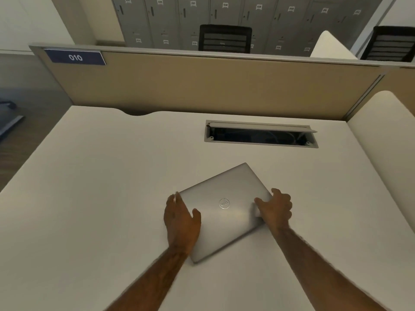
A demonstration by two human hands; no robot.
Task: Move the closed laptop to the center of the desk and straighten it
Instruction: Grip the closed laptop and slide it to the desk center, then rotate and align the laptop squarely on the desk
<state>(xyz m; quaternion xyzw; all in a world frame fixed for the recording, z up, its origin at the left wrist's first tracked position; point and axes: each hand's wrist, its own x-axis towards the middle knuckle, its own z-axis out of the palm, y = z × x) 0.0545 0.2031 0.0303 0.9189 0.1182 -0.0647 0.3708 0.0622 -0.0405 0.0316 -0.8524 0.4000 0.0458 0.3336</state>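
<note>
A closed silver laptop [224,209] with a round logo on its lid lies flat on the white desk [101,187], a little right of the middle and near the front. It is turned askew, one corner pointing toward the back. My left hand [180,218] grips its left edge, thumb on the lid. My right hand [277,208] holds its right corner, fingers curled over the edge.
An open cable tray [260,134] is cut into the desk behind the laptop. A beige partition [213,86] with a blue "010" sign [75,57] closes the back. A white side panel [381,142] bounds the right. Chairs and lockers stand beyond.
</note>
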